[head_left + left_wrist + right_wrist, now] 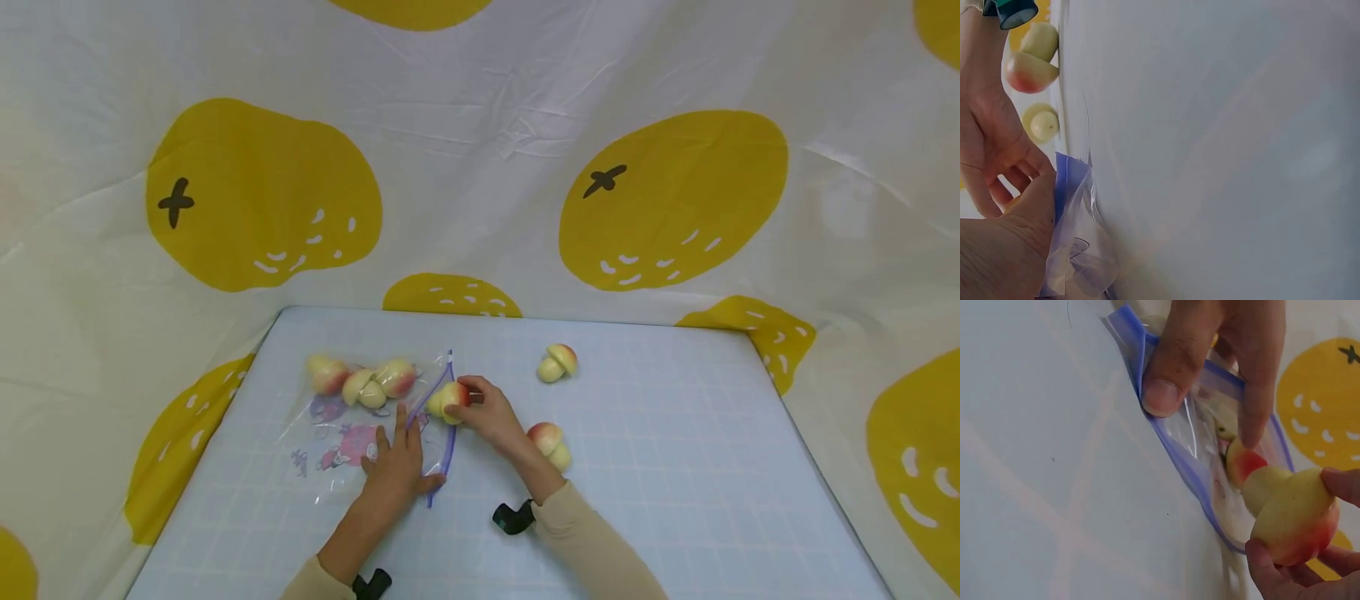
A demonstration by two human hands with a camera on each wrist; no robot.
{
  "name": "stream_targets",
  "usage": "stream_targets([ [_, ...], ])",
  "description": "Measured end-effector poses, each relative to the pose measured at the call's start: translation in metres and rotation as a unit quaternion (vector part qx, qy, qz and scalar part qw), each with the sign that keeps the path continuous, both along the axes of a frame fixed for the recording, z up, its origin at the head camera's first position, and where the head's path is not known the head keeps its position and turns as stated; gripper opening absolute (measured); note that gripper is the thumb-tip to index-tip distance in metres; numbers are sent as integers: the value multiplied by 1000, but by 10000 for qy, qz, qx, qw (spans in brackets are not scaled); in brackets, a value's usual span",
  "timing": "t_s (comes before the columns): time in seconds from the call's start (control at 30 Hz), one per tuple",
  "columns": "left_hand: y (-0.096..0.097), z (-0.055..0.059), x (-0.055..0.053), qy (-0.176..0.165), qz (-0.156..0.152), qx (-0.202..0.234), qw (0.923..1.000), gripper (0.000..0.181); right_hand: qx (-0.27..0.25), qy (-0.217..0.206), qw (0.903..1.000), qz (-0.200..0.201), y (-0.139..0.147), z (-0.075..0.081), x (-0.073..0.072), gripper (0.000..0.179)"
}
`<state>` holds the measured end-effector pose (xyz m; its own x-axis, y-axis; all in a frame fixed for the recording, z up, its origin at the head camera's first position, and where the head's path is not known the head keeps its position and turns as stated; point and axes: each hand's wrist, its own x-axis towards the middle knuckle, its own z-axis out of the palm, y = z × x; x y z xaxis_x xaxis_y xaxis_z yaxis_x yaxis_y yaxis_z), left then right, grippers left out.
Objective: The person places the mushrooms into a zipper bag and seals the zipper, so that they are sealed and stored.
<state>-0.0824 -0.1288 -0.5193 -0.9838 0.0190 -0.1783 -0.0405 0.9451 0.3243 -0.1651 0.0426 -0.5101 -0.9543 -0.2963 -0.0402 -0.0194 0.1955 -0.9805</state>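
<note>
A clear zip bag [341, 492] with a purple zip edge and pink and purple print lies flat, with several yellow-and-red toy mushrooms [396, 379] inside. My left hand [397, 467] rests at its mouth, fingers spread. In the right wrist view, the left thumb [1161, 397] presses one purple edge while a finger reaches across the gap, so the mouth stands apart. My right hand [491, 412] pinches another toy mushroom [1297, 515] between thumb and fingers, stem towards the bag, right at the opening. Part of the left hand's grip is hidden in the head view.
Two loose toy mushrooms lie right of the bag: one farther back [557, 363], one [549, 446] beside my right forearm. The pale checked table [697, 467] meets a white cloth [472, 167] with yellow fruit prints behind. Black wrist devices [513, 518] sit at both wrists.
</note>
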Motion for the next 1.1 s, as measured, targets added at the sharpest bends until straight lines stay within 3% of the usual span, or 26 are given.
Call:
stream_targets([
  [0.67, 6, 3, 6, 527, -80, -429, 9977, 103, 942, 927, 9911, -172, -21, -14, -5, 52],
  [0.8, 6, 2, 7, 745, -134, -464, 9961, 103, 890, 977, 9908, -304, -27, -16, -6, 52],
  [1.1, 5, 0, 10, 1161, -240, -575, 9913, 105, 263, 790, 9956, -419, -38, -16, -3, 37],
])
